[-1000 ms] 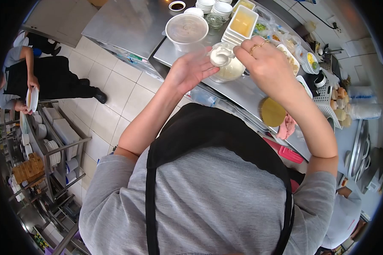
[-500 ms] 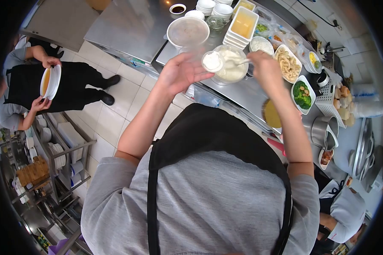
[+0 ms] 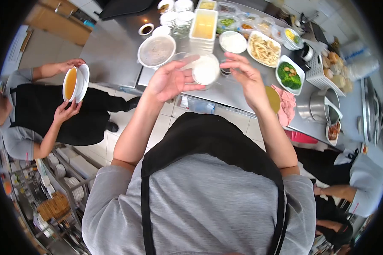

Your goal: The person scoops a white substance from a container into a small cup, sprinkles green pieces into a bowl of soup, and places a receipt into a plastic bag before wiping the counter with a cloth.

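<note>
Small cup (image 3: 205,82) of white filling (image 3: 206,69), upper centre of frame, gripped by the left hand (image 3: 168,81) now; just beside it, the loosely spread right hand (image 3: 247,80); upper right, broccoli (image 3: 289,76) in a white dish (image 3: 295,90).

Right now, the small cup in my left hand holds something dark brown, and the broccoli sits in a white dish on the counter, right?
Not quite: the head view shows that the small cup in your left hand holds something white. The broccoli does sit in a white dish on the counter.
</note>
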A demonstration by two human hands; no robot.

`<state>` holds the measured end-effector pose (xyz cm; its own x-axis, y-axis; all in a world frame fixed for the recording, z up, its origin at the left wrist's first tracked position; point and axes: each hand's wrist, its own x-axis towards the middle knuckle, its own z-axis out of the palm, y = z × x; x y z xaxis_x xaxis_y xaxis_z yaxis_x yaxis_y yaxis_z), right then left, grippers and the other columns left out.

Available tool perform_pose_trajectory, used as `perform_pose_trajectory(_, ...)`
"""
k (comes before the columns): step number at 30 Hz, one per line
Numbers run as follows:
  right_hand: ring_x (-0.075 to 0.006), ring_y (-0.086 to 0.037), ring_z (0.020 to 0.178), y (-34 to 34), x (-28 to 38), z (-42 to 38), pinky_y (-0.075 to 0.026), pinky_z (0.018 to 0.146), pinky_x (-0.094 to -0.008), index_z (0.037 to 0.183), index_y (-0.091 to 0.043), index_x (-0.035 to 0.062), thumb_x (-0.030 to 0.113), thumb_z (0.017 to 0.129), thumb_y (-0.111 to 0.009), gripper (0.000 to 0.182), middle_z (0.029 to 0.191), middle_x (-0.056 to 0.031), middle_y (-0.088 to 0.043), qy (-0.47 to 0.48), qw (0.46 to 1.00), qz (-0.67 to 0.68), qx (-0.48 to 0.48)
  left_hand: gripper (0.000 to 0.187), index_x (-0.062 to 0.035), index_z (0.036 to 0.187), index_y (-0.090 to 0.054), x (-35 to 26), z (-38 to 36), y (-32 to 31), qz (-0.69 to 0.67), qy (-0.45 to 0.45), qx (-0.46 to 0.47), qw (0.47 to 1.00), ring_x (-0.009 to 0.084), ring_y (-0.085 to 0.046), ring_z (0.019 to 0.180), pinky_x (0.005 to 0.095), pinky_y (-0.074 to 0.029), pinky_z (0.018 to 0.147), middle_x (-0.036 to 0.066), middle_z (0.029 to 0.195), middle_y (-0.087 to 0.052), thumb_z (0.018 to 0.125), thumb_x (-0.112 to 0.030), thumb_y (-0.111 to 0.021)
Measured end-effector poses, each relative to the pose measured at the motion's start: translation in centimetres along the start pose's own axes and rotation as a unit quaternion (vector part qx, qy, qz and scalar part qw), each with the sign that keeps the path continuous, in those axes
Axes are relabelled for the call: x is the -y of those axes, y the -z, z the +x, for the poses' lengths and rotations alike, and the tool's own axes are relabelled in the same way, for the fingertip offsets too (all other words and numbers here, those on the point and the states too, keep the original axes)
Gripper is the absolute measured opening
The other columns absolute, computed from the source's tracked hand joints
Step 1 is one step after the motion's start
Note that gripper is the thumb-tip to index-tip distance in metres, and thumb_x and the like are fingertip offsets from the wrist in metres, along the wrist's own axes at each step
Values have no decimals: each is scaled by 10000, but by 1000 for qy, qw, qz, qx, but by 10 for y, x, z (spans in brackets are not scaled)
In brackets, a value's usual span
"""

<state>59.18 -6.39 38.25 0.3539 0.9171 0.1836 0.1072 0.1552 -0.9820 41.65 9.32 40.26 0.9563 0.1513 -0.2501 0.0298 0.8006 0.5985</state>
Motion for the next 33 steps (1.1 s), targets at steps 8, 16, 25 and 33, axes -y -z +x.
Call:
perform_pose_trajectory(8, -263, -510, 906, 162, -77, -137, -417, 754, -385, 923, -646, 115, 81, 728, -581, 209, 930, -109, -572, -81, 706, -617, -338, 566, 18, 1332, -226, 6, 29, -27, 18, 18, -5, 1000, 337, -482, 1099, 462, -409, 918, 244, 1212, -438, 853, -219, -414)
perform_pose_trajectory(16, -267, -500, 887, 176, -98, -156, -396, 750, -400, 914, -574, 124, 177, 643, -679, 296, 1003, -80, -530, -227, 615, -698, -289, 565, 17, 1318, -251, 24, 67, -45, 7, 61, 34, 998, 341, -475, 1106, 491, -376, 944, 237, 1187, -464, 844, -227, -440)
perform_pose_trajectory(25, -231, -484, 1087, 40, 10, -56, -378, 915, -366, 1337, -251, 112, 82, 646, -708, 829, 1112, -114, -529, 76, 968, -160, -179, 522, -12, 1307, -289, 49, 89, -55, -9, 114, 70, 991, 273, -510, 1070, 402, -405, 916, 196, 1158, -504, 853, -222, -438)
perform_pose_trajectory(33, -221, -547, 995, 34, 4, -45, -392, 905, -370, 1342, -181, 60, 43, 650, -705, 867, 1032, -124, -571, 103, 971, -98, -194, 435, 14, 1193, -419, 45, 94, -38, 55, 97, 42, 993, 254, -542, 999, 383, -433, 882, 182, 1111, -522, 878, -282, -468)
